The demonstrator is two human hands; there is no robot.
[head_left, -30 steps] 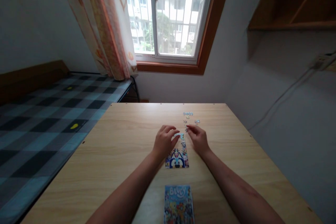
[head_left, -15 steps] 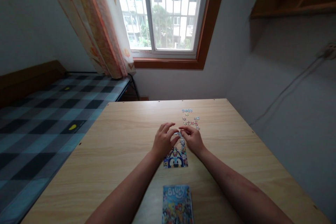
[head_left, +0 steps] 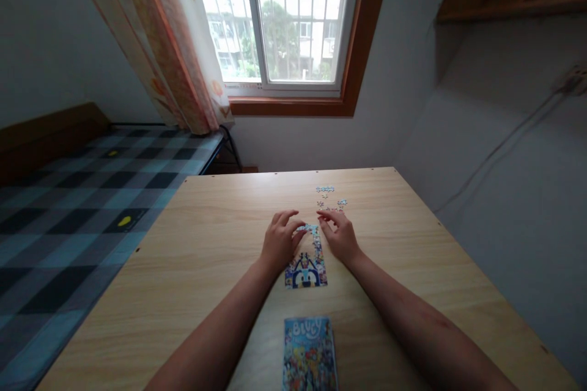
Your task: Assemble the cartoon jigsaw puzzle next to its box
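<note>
A partly assembled jigsaw puzzle (head_left: 306, 278) lies flat on the wooden table, with a blue cartoon dog's face at its near end. A strip of joined pieces runs up its right side and across its top. My left hand (head_left: 280, 241) is at the puzzle's upper left, fingers curved and apart, thumb and fingertips close to the top row. Just right of the top row is my right hand (head_left: 340, 238), fingers bent and thumb apart from them; I see no piece in it. Beyond the hands lie several loose puzzle pieces (head_left: 325, 189), some partly hidden by my right hand.
A blue box with "Bluey" lettering (head_left: 309, 354) lies near the table's (head_left: 197, 293) front edge. A bed with a checked cover (head_left: 92, 208) stands to the left. Ahead are a curtain (head_left: 174, 43) and a barred window (head_left: 298, 24); a wooden shelf (head_left: 513, 9) hangs at the right.
My right hand has shifted slightly right, away from my left hand, and its fingers have loosened from a pinch. More of the puzzle's top row shows. The view has tilted a little.
</note>
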